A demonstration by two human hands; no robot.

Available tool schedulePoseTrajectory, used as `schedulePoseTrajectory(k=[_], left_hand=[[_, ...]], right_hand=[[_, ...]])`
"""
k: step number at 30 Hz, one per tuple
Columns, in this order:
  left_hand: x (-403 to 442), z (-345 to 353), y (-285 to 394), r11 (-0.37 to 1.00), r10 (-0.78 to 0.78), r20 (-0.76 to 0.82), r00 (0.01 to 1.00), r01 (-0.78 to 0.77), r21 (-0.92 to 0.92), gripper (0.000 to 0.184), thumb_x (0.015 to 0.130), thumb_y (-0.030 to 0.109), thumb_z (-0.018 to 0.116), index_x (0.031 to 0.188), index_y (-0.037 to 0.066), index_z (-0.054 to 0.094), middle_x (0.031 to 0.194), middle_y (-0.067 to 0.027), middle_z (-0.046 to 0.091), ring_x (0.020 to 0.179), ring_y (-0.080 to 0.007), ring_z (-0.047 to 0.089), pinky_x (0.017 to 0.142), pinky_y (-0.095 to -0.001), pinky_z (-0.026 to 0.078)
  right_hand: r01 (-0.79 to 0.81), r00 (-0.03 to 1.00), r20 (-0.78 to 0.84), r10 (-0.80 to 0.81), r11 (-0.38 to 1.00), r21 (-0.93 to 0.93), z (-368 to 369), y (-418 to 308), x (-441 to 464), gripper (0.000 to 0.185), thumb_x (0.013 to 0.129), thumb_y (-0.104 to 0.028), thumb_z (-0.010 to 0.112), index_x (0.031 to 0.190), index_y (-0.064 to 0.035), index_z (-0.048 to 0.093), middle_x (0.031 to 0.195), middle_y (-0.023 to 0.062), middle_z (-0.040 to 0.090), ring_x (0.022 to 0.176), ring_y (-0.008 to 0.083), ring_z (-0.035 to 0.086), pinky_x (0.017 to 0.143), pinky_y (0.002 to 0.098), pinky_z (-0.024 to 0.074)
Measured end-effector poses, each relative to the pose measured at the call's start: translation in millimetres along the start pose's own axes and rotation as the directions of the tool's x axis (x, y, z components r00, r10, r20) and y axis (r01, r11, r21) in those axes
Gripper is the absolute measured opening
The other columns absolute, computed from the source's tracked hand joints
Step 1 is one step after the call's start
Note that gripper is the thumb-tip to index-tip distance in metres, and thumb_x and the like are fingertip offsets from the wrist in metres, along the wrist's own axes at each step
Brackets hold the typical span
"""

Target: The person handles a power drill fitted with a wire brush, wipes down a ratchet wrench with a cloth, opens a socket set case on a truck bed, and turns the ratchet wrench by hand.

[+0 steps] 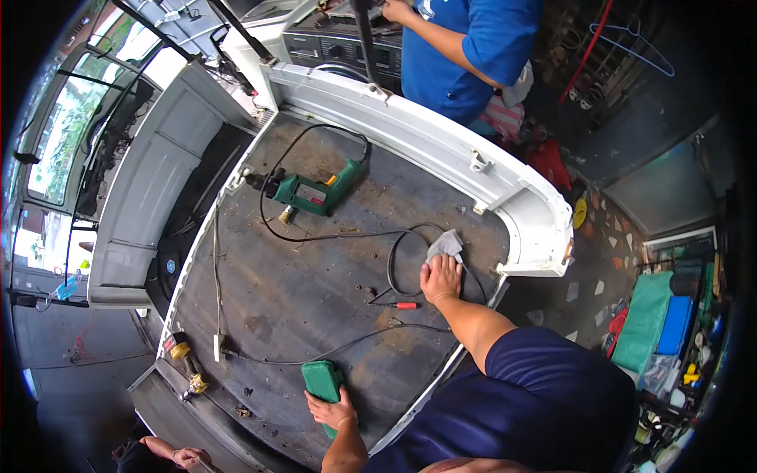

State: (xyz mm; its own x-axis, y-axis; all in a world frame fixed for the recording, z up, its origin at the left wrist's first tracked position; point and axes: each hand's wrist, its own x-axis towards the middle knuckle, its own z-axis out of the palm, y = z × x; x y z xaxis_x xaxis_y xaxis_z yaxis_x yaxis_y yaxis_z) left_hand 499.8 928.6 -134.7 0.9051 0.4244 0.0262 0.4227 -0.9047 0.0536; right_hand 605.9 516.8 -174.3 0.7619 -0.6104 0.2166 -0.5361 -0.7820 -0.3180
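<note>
My left hand (333, 409) is on a green case (322, 381) near the front edge of the dark truck bed (292, 276), its fingers around the case's side. My right hand (441, 279) lies against a crumpled grey cloth (446, 246), fingers pressed onto its lower edge. Beside that hand are loops of black cable (392, 264) and a small red-handled tool (406, 305). Further off, a green corded drill (311, 191) lies on its side near a brush (286, 214). A white socket block (218, 348) on a cord sits left of the case.
A yellow drill (186, 366) rests at the bed's left edge. White raised walls (441, 134) border the far and right sides. A person in blue (473, 47) stands beyond; another person's hand (192, 457) shows at bottom left. Tools and bins (674, 325) are at right.
</note>
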Motion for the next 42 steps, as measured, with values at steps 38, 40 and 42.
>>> schedulePoseTrajectory(k=[38,40,42], left_hand=[[1,-22,7,0.984,-0.005,-0.048,0.999,-0.004,-0.177,0.105,0.063,0.059,0.082,0.146,0.008,0.042,0.135,-0.0146,0.056,0.124,-0.0335,0.053,0.106,-0.0486,0.037],[3,-21,6,0.989,-0.017,-0.048,0.999,0.01,-0.145,0.105,0.063,0.059,0.081,0.146,0.007,0.042,0.134,-0.0146,0.056,0.124,-0.0333,0.052,0.106,-0.0489,0.036],[2,-10,2,0.99,0.004,-0.099,0.995,-0.018,-0.143,0.107,0.062,0.062,0.08,0.146,0.007,0.042,0.134,-0.0156,0.055,0.122,-0.0327,0.052,0.104,-0.0488,0.037]], right_hand=[[0.043,0.997,-0.053,-0.054,0.979,-0.201,33,15,4,0.031,0.091,-0.038,0.054,0.095,-0.0069,0.057,0.101,0.0153,0.062,0.101,0.0371,0.06,0.083,0.0544,0.0453],[0.035,0.999,-0.03,-0.04,0.988,-0.15,33,15,4,0.029,0.09,-0.037,0.056,0.092,-0.0082,0.057,0.1,0.0127,0.062,0.099,0.0361,0.061,0.082,0.0539,0.0452],[0.063,0.994,-0.074,-0.076,0.984,-0.164,35,18,2,0.03,0.091,-0.039,0.057,0.093,-0.0092,0.057,0.099,0.0115,0.063,0.099,0.0357,0.061,0.08,0.0541,0.0451]])
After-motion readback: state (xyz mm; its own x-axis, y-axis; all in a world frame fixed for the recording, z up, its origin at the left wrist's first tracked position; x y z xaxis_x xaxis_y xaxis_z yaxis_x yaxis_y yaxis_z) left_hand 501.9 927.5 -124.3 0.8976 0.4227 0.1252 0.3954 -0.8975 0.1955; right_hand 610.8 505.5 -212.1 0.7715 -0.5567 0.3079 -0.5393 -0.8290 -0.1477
